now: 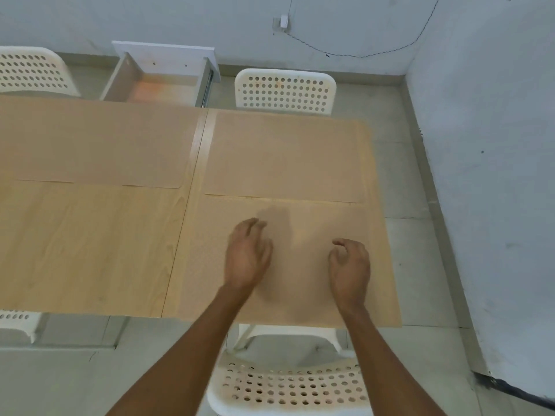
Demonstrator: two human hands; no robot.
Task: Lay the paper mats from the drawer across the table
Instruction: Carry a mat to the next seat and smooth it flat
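Three tan paper mats lie flat on the wooden table (90, 235). One mat (90, 145) covers the far left, another mat (285, 157) the far right, and a third mat (300, 295) the near right. Both hands hover over this near right mat. My left hand (247, 255) has loosely bent fingers and holds nothing. My right hand (350, 267) has its fingers curled inward and also holds nothing. The white drawer (162, 76) stands pulled open at the table's far side, and its visible inside shows no mats.
White perforated chairs stand around the table: one chair (285, 91) at the far right, a second chair (33, 70) at the far left, a third chair (288, 382) right below my arms. A wall (495, 145) runs along the right.
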